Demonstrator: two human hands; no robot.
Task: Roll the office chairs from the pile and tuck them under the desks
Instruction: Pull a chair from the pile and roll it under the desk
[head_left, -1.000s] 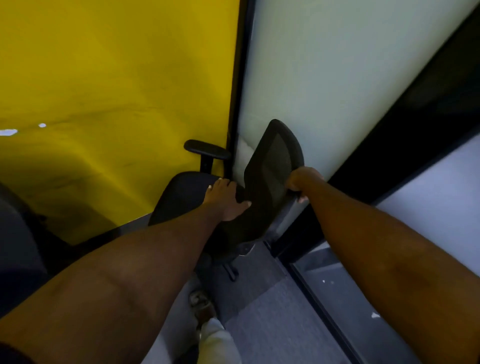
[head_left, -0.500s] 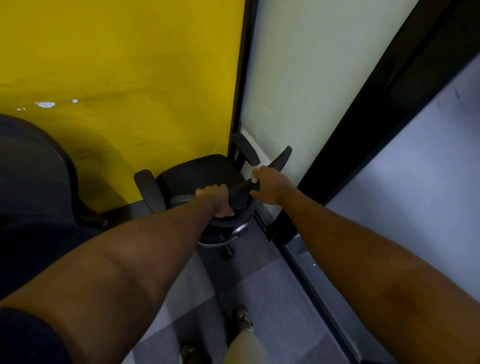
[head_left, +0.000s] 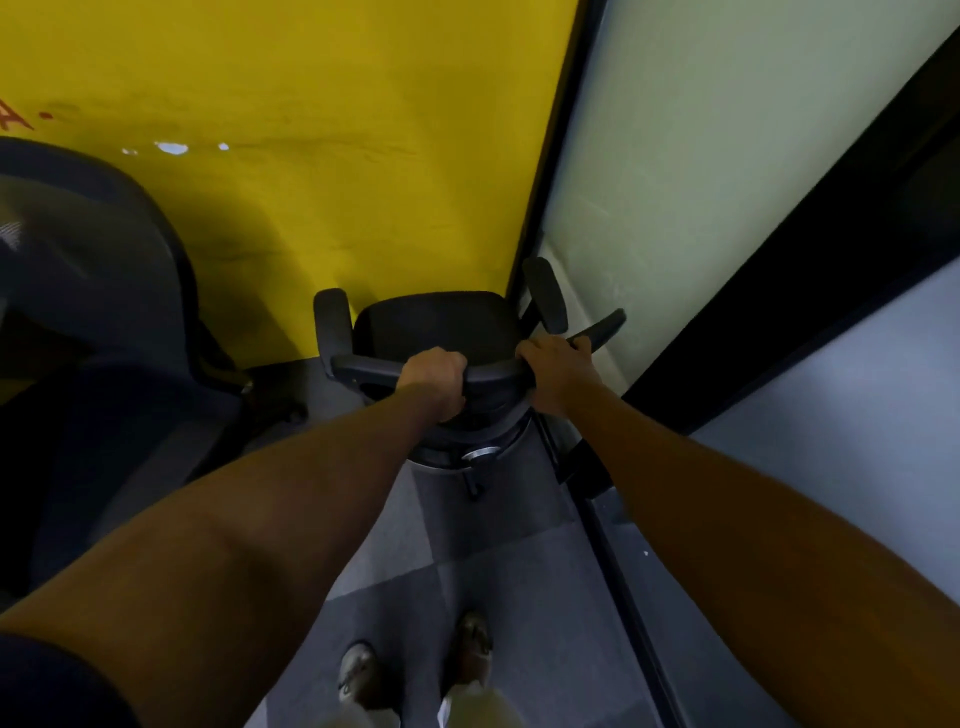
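Note:
A black office chair (head_left: 436, 327) stands in the corner where the yellow wall meets the frosted glass panel, its seat facing away from me. I look down on the top edge of its backrest. My left hand (head_left: 434, 384) grips that top edge near the middle. My right hand (head_left: 558, 376) grips the same edge further right. Both armrests stick out beside the seat. The chair's base and castors are mostly hidden under the seat and my arms.
A second dark mesh-backed office chair (head_left: 98, 322) fills the left side, close to my left arm. The yellow wall (head_left: 311, 156) is straight ahead, the frosted glass panel (head_left: 701, 182) and a black door frame (head_left: 810, 260) on the right. Grey carpet tiles (head_left: 498, 571) lie under my feet.
The chair has swung round so its back faces me. Both hands shifted from the seat and the backrest's side onto the backrest's top edge, and I now stand squarely behind it.

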